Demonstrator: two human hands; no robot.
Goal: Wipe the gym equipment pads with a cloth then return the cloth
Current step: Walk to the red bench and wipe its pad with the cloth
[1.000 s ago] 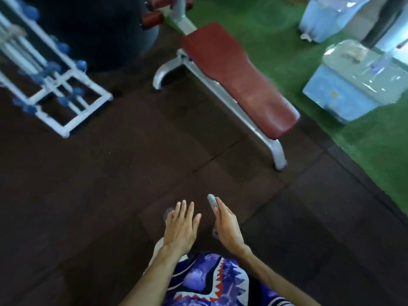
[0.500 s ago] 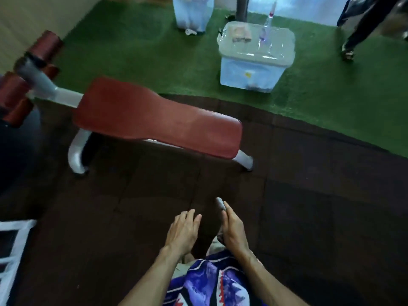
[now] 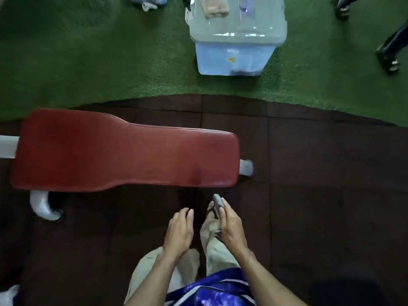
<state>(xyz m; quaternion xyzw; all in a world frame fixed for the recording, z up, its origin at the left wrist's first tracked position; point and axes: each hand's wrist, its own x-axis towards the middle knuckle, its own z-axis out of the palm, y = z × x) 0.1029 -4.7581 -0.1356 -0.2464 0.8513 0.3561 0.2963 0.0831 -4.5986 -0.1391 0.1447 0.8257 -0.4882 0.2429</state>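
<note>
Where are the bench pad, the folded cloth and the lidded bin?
bench pad (image 3: 123, 151), head view, middle of the red top.
folded cloth (image 3: 215, 6), head view, centre of the beige cloth on the lid.
lidded bin (image 3: 231, 59), head view, pale blue front wall.

Dark rubber floor tiles (image 3: 320, 173) meet green turf (image 3: 88, 62); lighting seems dim indoors.

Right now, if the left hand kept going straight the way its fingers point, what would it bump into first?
Probably the near edge of the long red padded bench. The left hand points up-frame toward it; heights are unclear.
</note>
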